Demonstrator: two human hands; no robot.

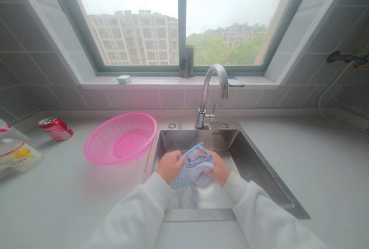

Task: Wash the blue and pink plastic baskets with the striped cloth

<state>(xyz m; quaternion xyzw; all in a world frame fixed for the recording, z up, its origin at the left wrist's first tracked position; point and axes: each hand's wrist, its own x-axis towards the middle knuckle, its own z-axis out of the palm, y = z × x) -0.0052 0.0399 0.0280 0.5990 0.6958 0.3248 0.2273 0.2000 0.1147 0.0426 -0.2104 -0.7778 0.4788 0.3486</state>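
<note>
Over the steel sink [268, 179], my left hand [169, 165] grips the rim of a light blue perforated basket [179, 181], which is tilted up on its side. My right hand [218, 168] is closed on a bunched pale lavender cloth [198, 166], pressed against the basket. The cloth and my hands hide much of the basket. Behind them the chrome faucet [202, 104] curves over the sink's back edge; I see no water coming from its spout.
A pink plastic basket [95, 152] stands on the counter left of the sink. Further left are a red can [56, 129] lying tilted and a clear bottle [17, 152]. On the windowsill lie a pale green soap-like block [123, 79] and a phone [235, 82].
</note>
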